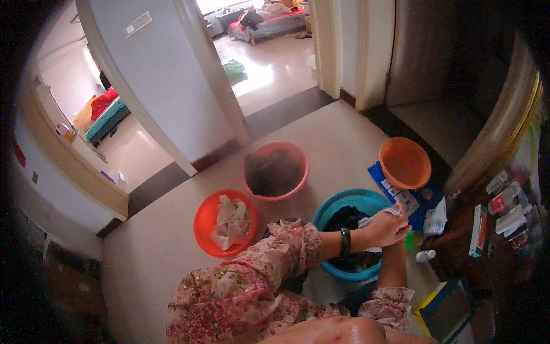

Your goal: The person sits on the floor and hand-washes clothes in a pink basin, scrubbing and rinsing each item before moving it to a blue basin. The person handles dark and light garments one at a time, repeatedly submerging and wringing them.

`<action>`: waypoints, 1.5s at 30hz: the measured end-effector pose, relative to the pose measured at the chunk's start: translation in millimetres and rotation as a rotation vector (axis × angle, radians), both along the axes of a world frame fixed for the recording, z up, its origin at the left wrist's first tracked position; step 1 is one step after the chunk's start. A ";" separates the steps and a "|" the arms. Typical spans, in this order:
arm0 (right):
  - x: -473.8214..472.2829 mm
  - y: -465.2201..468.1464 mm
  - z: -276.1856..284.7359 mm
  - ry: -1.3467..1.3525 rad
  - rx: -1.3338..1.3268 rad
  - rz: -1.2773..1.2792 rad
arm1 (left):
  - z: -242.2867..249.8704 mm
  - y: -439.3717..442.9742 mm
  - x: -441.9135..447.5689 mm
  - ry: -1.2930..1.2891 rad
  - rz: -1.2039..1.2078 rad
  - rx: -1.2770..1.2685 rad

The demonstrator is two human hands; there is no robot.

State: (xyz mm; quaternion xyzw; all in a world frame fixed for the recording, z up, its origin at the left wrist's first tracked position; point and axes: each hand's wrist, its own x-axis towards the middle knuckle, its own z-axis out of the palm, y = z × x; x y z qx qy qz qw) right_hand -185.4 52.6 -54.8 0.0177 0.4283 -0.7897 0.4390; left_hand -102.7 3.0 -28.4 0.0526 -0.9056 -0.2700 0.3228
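Note:
My left hand [386,228], with a dark bangle [345,242] at its wrist, is closed on a light-coloured wet-looking cloth [368,221]. The cloth hangs over a blue plastic basin [331,204]. Dark clothes [346,218] lie in that basin. My right forearm [394,268] rises from the lower right and meets the left hand. The right hand itself is mostly hidden behind the left, so its grip cannot be made out.
A red basin [202,230] holds pale cloth; a pink basin [306,172] holds dark laundry. An orange basin [404,163] rests on a blue printed bag [376,173]. A white bottle [425,256] and a blue-yellow box [444,309] are at right, beside a cluttered dark wooden surface [462,232].

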 end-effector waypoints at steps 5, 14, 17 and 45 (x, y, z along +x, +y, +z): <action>1.3 -7.9 -1.5 0.061 0.112 -0.020 | 14.9 -27.4 -10.7 -0.104 0.194 0.268; -3.6 1.9 5.1 0.070 0.159 -0.050 | 13.5 3.2 -2.8 -0.109 0.026 0.298; -4.5 0.7 9.0 0.067 0.185 -0.075 | 4.8 -29.2 -14.1 -0.252 0.093 0.570; -9.1 18.2 23.3 0.708 0.369 0.232 | -41.3 -48.7 5.3 0.152 -0.963 1.273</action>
